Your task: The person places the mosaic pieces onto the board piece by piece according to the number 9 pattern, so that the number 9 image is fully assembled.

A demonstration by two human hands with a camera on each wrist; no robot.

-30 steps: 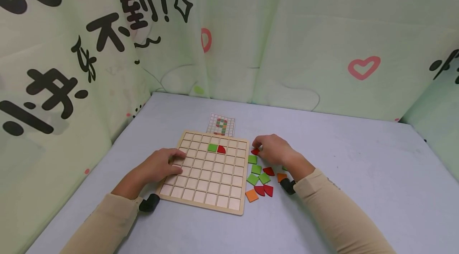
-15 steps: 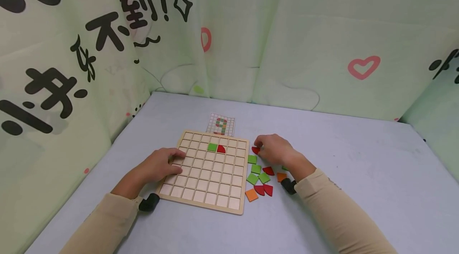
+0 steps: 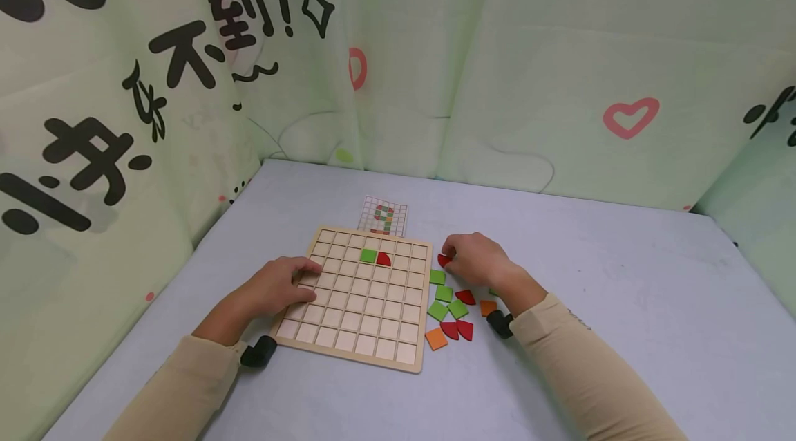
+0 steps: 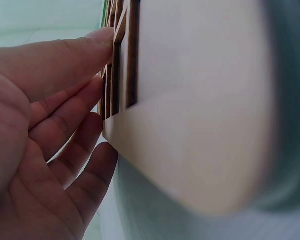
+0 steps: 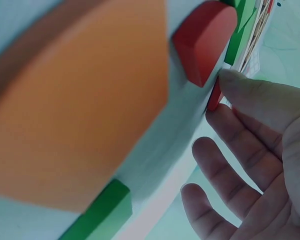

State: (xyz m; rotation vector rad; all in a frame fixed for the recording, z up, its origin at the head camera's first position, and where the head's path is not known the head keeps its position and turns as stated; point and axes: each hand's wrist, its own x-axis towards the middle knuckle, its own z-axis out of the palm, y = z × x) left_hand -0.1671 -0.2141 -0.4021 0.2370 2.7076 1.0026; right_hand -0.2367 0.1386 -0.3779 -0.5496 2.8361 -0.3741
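A square wooden grid board (image 3: 354,307) lies on the table, with one green square tile (image 3: 368,256) and one red quarter-circle tile (image 3: 383,259) set side by side in its upper cells. At the board's left edge rests my left hand (image 3: 276,285), thumb and fingertips touching it, the fingers relaxed; the left wrist view shows the fingertips (image 4: 107,155) against the rim. Right of the board, my right hand (image 3: 475,259) pinches another red quarter-circle tile (image 3: 443,260) between thumb and fingers. That tile (image 5: 216,95) shows only partly in the right wrist view.
Loose green tiles (image 3: 438,310), red quarter-circles (image 3: 465,331) and orange tiles (image 3: 437,339) lie between the board and my right forearm. A pattern card (image 3: 368,214) lies behind the board. A printed curtain (image 3: 528,81) stands along the table's back.
My right hand has shifted very slightly to the right, and the red tile at its fingertips has moved a little. The left hand and the board stay put.
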